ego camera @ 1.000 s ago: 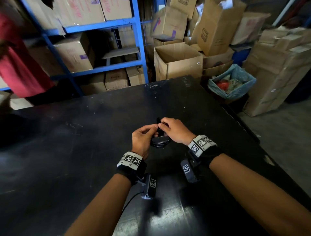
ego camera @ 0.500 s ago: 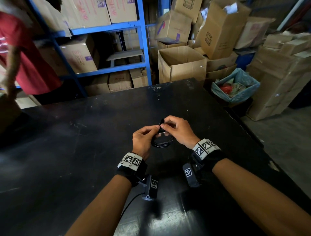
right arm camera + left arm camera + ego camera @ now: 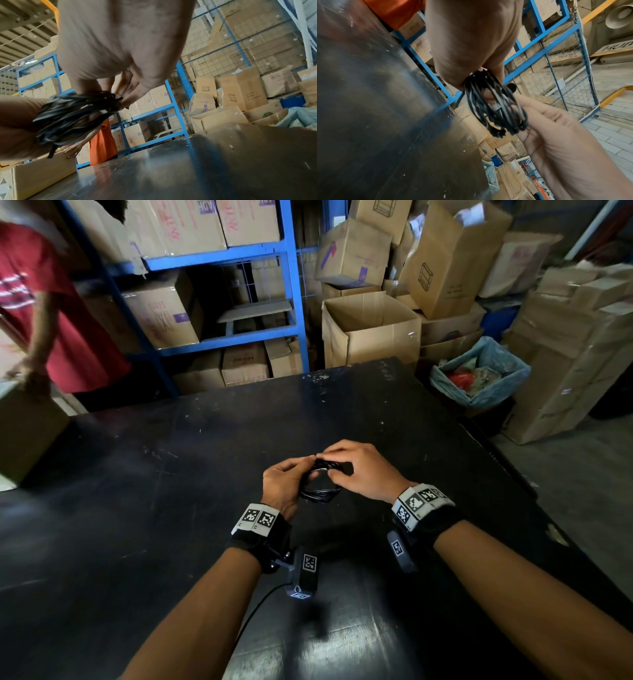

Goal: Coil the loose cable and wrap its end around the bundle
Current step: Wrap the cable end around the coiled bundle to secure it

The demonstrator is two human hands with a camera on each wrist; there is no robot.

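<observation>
The left hand (image 3: 281, 486) pinches one side of the coiled cable (image 3: 320, 491) to keep the loops from springing apart, just above the black table (image 3: 171, 508). The right hand (image 3: 359, 470) grips the far side, probably to work the end around. The cable is thin, black, in many small, slightly uneven loops.
</observation>
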